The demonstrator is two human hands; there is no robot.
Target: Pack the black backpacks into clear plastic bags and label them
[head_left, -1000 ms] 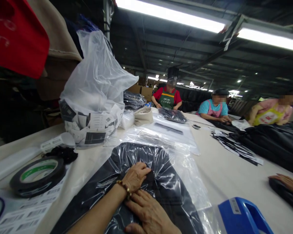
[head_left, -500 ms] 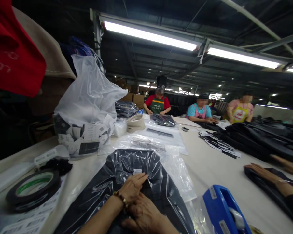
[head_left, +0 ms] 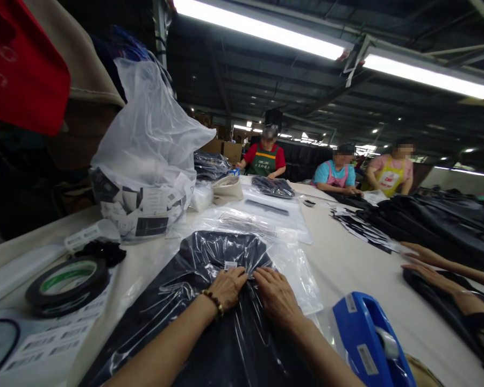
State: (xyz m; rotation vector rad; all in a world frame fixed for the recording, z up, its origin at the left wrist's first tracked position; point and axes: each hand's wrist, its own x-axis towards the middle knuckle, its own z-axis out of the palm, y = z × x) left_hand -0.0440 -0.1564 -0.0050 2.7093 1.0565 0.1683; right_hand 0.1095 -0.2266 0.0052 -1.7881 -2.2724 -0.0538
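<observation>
A dark folded garment in a clear plastic bag lies in front of me on the table, with a small white label near its upper middle. My left hand, with a beaded bracelet at the wrist, rests on the plastic just below that label, fingers extended. To its right, my right hand lies on the same bag, its fingers stretched forward and slightly bent. A narrow strip of glossy plastic shows between the two hands. Neither hand visibly grips anything; the undersides of the fingers are hidden.
A blue tape dispenser stands at right. On the left are a black tape roll, printed label sheets and a clear bag of tags. Clear bags lie beyond the garment. A co-worker's hands work at far right; several people stand opposite.
My right hand has moved from below my left hand to the right and forward, and its fingers have straightened. My left hand stays near the label. The view has tilted down slightly.
</observation>
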